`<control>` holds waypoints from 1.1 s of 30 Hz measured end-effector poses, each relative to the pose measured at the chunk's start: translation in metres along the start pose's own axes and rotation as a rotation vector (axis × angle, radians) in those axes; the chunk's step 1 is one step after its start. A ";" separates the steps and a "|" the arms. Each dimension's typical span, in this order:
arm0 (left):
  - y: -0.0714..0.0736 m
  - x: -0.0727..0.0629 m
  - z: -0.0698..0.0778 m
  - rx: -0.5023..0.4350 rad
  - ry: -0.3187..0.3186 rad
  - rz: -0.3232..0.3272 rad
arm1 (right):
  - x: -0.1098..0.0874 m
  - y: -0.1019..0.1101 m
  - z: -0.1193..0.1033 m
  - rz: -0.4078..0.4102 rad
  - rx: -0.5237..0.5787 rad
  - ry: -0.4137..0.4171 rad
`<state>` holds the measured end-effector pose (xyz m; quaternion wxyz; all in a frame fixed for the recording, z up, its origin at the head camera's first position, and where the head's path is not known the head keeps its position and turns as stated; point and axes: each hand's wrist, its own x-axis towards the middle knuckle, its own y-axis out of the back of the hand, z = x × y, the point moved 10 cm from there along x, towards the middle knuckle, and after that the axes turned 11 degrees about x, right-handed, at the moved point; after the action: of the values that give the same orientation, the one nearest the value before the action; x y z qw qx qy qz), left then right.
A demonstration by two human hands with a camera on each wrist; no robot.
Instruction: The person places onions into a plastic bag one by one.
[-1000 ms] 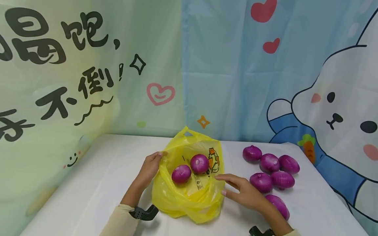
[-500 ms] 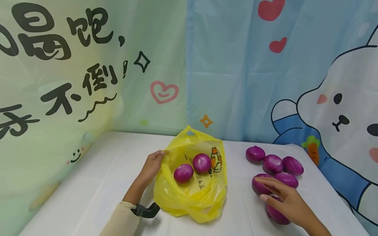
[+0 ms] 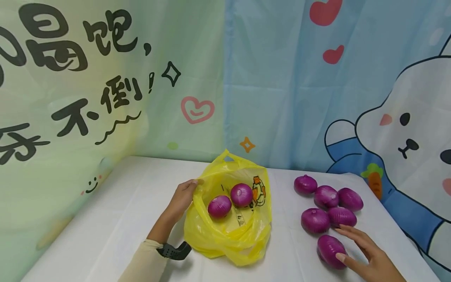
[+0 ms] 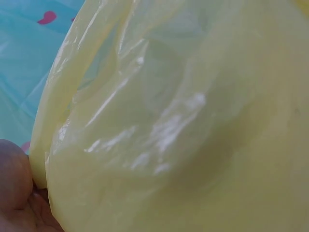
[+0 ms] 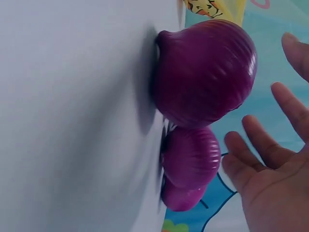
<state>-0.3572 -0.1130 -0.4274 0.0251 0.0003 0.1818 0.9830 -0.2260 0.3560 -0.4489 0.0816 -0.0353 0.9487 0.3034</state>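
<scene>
my left hand [image 3: 181, 199] pinches a yellow plastic bag [image 3: 225, 241] holding two round purple onions [image 3: 220, 206], six more [image 3: 315, 220] unbagged near my spread right hand [image 3: 371, 256]

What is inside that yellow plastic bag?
Two red onions show inside the yellow plastic bag, side by side in its opening. The crumpled front covers the lower part, so I can't tell whether anything else lies there.

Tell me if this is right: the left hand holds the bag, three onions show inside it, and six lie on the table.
One error: two onions show inside the bag, not three; see the head view. The left hand does hold the bag, and six onions lie on the table.
</scene>
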 end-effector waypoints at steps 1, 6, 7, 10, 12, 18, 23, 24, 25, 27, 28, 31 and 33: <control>0.000 0.000 0.000 0.001 0.002 0.000 | 0.000 -0.002 0.004 -0.012 0.006 -0.011; 0.000 -0.003 0.003 0.003 0.008 0.001 | 0.002 -0.010 0.009 -0.052 -0.005 -0.002; 0.000 -0.003 0.003 0.005 0.005 0.001 | 0.002 -0.013 0.008 -0.064 -0.011 0.002; 0.000 -0.003 0.003 0.008 -0.004 -0.003 | 0.004 -0.018 0.009 -0.101 -0.009 -0.002; 0.000 -0.002 0.004 0.011 -0.006 -0.008 | 0.006 -0.020 0.009 -0.111 -0.006 -0.010; 0.000 0.001 0.001 0.008 -0.006 -0.010 | 0.011 -0.027 0.004 -0.119 0.002 -0.002; -0.002 0.000 0.002 0.004 -0.019 -0.007 | 0.008 -0.024 0.002 -0.111 0.003 -0.019; -0.002 0.000 0.002 0.004 -0.020 -0.007 | 0.008 -0.023 0.001 -0.107 0.001 -0.021; -0.002 0.000 0.002 0.005 -0.023 -0.007 | 0.007 -0.021 0.000 -0.099 -0.001 -0.023; -0.002 0.000 0.002 0.004 -0.024 -0.005 | 0.006 -0.017 -0.004 -0.094 -0.014 -0.013; -0.002 -0.001 0.002 0.003 -0.021 -0.004 | 0.007 -0.015 -0.007 -0.096 -0.019 -0.005; -0.001 -0.001 0.002 0.006 -0.018 0.001 | 0.008 -0.012 -0.017 -0.097 -0.025 0.009; -0.001 -0.001 0.001 0.005 -0.014 -0.001 | 0.008 -0.011 -0.025 -0.097 -0.028 0.028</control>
<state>-0.3559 -0.1115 -0.4267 0.0269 0.0074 0.1839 0.9826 -0.2362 0.3327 -0.4368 0.0823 -0.0868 0.9426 0.3119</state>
